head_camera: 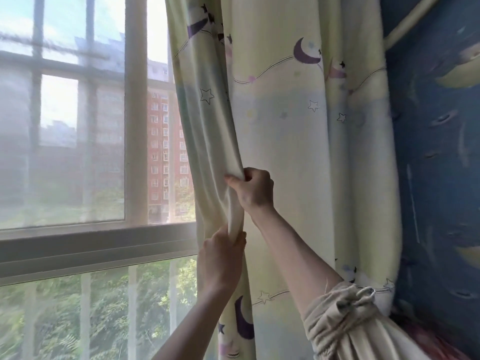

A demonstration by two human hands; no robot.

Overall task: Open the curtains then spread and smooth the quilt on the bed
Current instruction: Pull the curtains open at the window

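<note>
A pale yellow curtain (pixel 298 141) printed with purple moons and outlined stars hangs at the right of the window. Its left edge is gathered into a fold. My right hand (pixel 253 189) grips that fold from the right at mid height. Just below it, my left hand (pixel 220 258) grips the same fold from underneath. The curtain covers only the window's right part. The bed and the quilt are out of view.
The window (pixel 78 126) with pale frames, a screen and outer bars fills the left half, with red apartment blocks and trees beyond. A blue wall (pixel 436 152) with painted planets stands close on the right. My right sleeve is bunched up at the elbow.
</note>
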